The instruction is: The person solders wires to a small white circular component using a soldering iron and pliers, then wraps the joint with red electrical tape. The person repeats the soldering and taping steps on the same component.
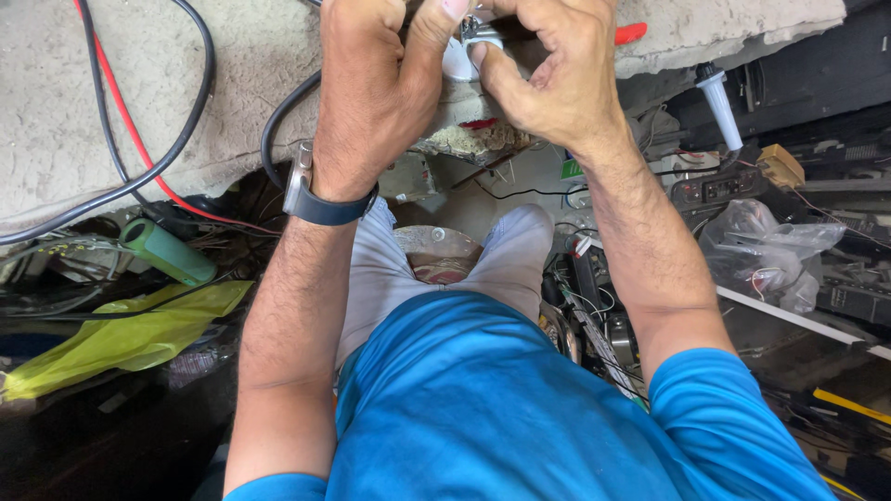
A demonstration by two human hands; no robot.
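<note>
Fingers of both hands are pinching a small metal part (480,35) at the top edge of the view. The left hand (376,93) is pressing its thumb against the part from the left; its other fingers are curled shut into the palm. The right hand (557,74) is closing thumb and forefinger on the part from the right, remaining fingers folded. The part's shape cannot be told; most of it is hidden between the fingertips.

The part is sitting just above the chipped edge of the table (232,102), a rough grey slab. A white rounded piece (457,63) is showing just under the part, between the two thumbs. A red tip (629,33) is poking out just right of the right hand.

A dark wristwatch (320,199) is sitting on the left wrist. Left of the left hand, black cables (190,121) and a red wire (125,111) are running across the table.

Below the table edge:
- green cylinder (167,252), lying tilted, well left of the watch;
- yellow plastic bag (121,339) beneath the cylinder, crumpled; contents cannot be told;
- clear plastic bag (766,255), well right of the right forearm, holding thin wires and small parts;
- white nozzle-tipped tube (722,107) above that bag;
- round metal container (436,252) between the knees, reddish inside.
</note>
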